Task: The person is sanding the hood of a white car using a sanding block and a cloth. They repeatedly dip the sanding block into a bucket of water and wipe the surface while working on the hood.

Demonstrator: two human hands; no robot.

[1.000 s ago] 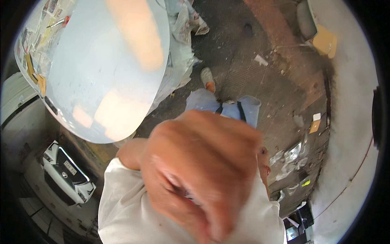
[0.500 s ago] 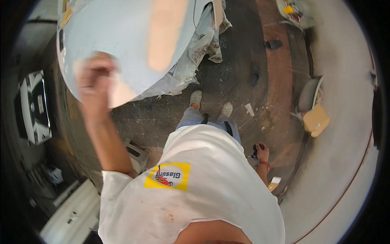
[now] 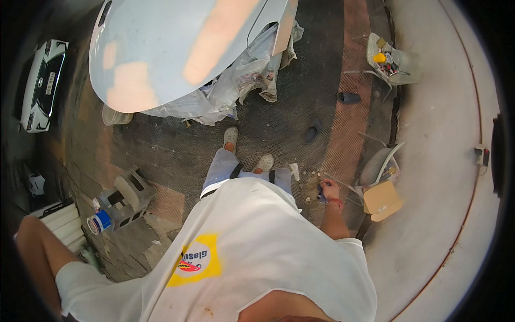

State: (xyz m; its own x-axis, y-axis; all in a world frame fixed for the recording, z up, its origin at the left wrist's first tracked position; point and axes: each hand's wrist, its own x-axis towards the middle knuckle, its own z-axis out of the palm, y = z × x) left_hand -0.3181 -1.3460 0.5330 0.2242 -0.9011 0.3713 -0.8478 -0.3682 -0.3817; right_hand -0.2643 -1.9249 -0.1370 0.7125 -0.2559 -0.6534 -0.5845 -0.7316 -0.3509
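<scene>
Peach patches are being left exposed on pale-blue curved panel, small dark object being gripped by right hand, left hand's state unseen.

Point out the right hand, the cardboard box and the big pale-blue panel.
Right hand (image 3: 330,191): head view, middle of the hand.
Cardboard box (image 3: 382,198): head view, broad tan side.
Pale-blue panel (image 3: 153,40): head view, bare surface between peach patches.

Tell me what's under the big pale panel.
Crumpled plastic sheeting sticks out from beneath the panel, and part of a pale bucket shows below its rounded edge. The panel hides anything farther under.
</scene>
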